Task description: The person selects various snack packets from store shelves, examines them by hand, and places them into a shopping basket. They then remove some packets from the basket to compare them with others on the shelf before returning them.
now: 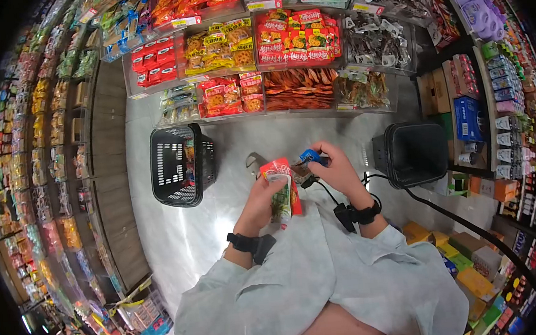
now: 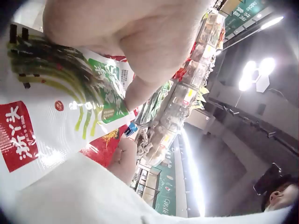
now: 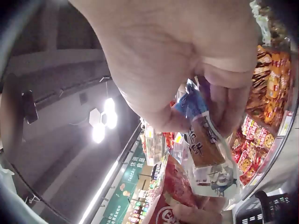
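Low in front of the body, the left hand (image 1: 259, 201) grips a red packet (image 1: 295, 198) and a green-and-white packet (image 1: 281, 205) together. In the left wrist view the white packet (image 2: 56, 100) with green strips printed on it lies under that hand's fingers, with the red one (image 2: 103, 148) behind. To the right of these, the right hand (image 1: 339, 171) pinches a small blue-topped packet (image 1: 310, 157); in the right wrist view its lower part is clear and brown (image 3: 205, 148). The packets of the two hands are close together; whether they touch, I cannot tell.
Bins of snack packets (image 1: 217, 45) stand ahead. A black basket (image 1: 207, 166) is on the floor at left, and another black basket (image 1: 418, 155) at right. Shelves line both sides. A black cable (image 1: 467, 218) runs from the right wrist to the lower right.
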Demonstrator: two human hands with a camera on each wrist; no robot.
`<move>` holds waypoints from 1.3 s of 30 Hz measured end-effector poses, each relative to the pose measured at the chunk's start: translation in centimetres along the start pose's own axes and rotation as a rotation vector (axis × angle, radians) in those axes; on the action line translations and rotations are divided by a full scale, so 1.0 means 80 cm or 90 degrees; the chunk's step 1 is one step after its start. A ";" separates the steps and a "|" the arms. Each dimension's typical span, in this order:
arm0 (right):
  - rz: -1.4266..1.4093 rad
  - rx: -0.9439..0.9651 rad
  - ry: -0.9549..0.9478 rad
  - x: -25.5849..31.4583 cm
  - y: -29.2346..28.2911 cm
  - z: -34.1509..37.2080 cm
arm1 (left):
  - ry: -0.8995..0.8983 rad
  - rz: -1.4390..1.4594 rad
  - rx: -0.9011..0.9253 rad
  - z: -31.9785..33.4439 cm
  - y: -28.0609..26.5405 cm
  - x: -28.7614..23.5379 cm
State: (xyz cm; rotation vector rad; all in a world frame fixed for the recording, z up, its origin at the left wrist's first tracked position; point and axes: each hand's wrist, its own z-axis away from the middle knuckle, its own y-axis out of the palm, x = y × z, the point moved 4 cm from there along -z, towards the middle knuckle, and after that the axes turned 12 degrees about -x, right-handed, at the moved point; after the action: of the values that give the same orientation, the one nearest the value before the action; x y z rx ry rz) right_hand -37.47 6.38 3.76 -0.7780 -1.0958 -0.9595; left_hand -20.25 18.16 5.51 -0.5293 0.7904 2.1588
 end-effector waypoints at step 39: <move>-0.068 0.069 0.081 0.057 0.287 -0.098 | 0.121 0.085 0.033 -0.026 -0.230 -0.161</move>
State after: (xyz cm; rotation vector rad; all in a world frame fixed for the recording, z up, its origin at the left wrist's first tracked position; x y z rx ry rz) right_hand -12.83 7.46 4.66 -0.5676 -1.0772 -1.0176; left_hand 2.22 19.60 4.82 -0.6802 1.0074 2.2255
